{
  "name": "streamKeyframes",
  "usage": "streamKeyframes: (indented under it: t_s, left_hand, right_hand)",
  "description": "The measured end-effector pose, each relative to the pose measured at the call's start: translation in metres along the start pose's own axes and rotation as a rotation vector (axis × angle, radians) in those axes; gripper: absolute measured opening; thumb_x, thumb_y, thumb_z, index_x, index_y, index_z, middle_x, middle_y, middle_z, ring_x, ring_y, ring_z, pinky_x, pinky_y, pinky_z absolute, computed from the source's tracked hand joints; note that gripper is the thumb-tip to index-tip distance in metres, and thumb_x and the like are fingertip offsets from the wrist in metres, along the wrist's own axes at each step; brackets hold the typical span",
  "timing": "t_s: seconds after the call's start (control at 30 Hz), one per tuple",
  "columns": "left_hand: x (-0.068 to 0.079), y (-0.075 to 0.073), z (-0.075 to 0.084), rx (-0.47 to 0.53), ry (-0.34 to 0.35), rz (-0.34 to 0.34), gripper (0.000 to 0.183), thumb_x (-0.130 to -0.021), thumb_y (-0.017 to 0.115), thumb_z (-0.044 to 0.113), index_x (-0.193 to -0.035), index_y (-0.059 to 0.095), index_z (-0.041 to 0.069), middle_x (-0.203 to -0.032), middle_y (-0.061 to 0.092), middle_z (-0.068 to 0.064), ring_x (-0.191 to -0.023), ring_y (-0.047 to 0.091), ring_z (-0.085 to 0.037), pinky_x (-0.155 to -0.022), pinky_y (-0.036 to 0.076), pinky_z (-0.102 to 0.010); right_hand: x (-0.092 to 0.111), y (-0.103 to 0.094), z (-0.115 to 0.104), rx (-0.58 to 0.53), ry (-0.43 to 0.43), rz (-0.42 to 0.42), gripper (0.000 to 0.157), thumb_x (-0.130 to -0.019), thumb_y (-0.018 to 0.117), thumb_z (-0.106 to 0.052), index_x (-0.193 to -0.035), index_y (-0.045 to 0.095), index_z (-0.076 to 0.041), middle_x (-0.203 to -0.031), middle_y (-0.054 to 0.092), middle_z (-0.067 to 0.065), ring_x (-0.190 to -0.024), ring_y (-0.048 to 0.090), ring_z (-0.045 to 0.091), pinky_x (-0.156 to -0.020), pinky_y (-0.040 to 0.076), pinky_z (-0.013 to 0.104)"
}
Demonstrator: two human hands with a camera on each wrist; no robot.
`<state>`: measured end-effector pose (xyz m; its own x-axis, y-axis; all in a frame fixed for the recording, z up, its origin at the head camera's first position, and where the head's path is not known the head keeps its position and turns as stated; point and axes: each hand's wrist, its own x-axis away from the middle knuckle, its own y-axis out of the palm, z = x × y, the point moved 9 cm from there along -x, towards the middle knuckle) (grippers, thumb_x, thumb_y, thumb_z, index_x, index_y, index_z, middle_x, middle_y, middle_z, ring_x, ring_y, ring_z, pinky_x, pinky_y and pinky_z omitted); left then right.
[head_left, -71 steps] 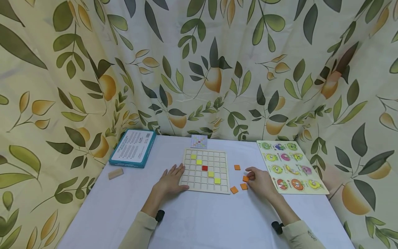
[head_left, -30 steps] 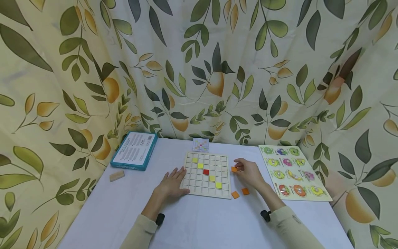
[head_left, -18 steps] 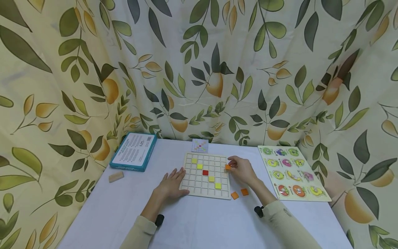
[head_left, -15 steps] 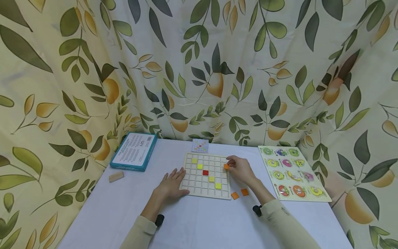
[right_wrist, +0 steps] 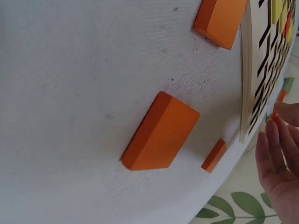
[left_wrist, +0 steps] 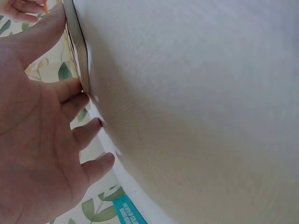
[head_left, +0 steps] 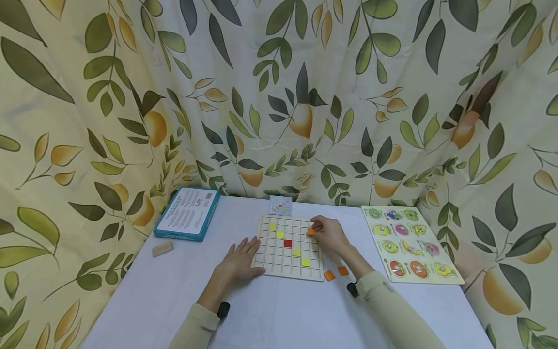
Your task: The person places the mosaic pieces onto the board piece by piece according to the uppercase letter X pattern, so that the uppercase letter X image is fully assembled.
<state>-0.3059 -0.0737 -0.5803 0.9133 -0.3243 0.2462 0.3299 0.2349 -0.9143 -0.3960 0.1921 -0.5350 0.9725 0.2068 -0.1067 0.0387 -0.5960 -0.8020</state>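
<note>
A pale square grid board (head_left: 270,265) lies mid-table, with several yellow tiles (head_left: 296,252) and one red tile (head_left: 287,243) in a diagonal line. My left hand (head_left: 237,260) rests flat with spread fingers at the board's left edge; in the left wrist view the thumb and fingertips touch its side. Over the upper right squares, my right hand (head_left: 331,236) pinches an orange tile (head_left: 311,231) between thumb and fingers. Two loose orange tiles (head_left: 343,270) lie by the lower right corner. A third loose orange tile (right_wrist: 215,156) shows in the right wrist view, hidden behind my hand from the head view.
Behind the board stands a small pattern card (head_left: 280,205). At the left are a teal box (head_left: 185,213) and a small wooden block (head_left: 162,249). A fruit picture board (head_left: 405,223) lies at the right. A leaf-patterned curtain (head_left: 279,97) surrounds the white-covered table (head_left: 279,315).
My right hand has picked up an orange tile from the right of the board and carried it left over the upper right squares. The left hand has stayed at the board's edge.
</note>
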Motion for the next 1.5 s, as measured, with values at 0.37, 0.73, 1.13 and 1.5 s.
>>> streamKeyframes:
  t_s: [0.37, 0.73, 1.13, 1.5]
  left_hand:
    - [0.001, -0.001, -0.001, 0.002, 0.005, 0.002, 0.093, -0.095, 0.069, 0.056, -0.165, 0.029, 0.01, -0.173, 0.023, -0.007, -0.16, 0.016, -0.034, -0.126, 0.017, -0.062]
    - [0.001, -0.003, 0.0, 0.0, 0.013, 0.003, 0.092, -0.095, 0.069, 0.056, -0.165, 0.03, 0.01, -0.173, 0.024, -0.007, -0.16, 0.017, -0.034, -0.126, 0.018, -0.062]
    - [0.001, 0.001, 0.0, 0.027, 0.013, -0.003, 0.092, -0.096, 0.07, 0.051, -0.165, 0.028, 0.008, -0.173, 0.022, -0.008, -0.16, 0.015, -0.035, -0.126, 0.014, -0.061]
    - [0.0, 0.001, -0.001, 0.039, 0.01, 0.009, 0.093, -0.094, 0.071, 0.052, -0.165, 0.029, 0.009, -0.173, 0.023, -0.007, -0.16, 0.015, -0.034, -0.126, 0.014, -0.062]
  right_hand:
    - [-0.015, 0.015, 0.003, -0.004, 0.029, -0.044, 0.047, -0.081, 0.077, 0.006, -0.127, 0.068, 0.001, -0.103, 0.075, 0.008, -0.093, 0.068, 0.022, -0.088, 0.059, 0.042]
    - [-0.022, 0.022, 0.006, -0.003, 0.017, -0.036, 0.043, -0.081, 0.077, 0.006, -0.124, 0.07, 0.002, -0.099, 0.074, 0.006, -0.09, 0.067, 0.021, -0.087, 0.059, 0.04]
    - [-0.022, 0.023, 0.005, -0.016, 0.042, -0.045, 0.039, -0.084, 0.077, 0.002, -0.122, 0.071, 0.001, -0.104, 0.076, 0.007, -0.096, 0.071, 0.022, -0.089, 0.06, 0.041]
    - [-0.021, 0.02, 0.005, 0.004, 0.017, -0.042, 0.037, -0.083, 0.074, 0.005, -0.119, 0.073, 0.0, -0.1, 0.076, 0.004, -0.092, 0.07, 0.02, -0.085, 0.059, 0.041]
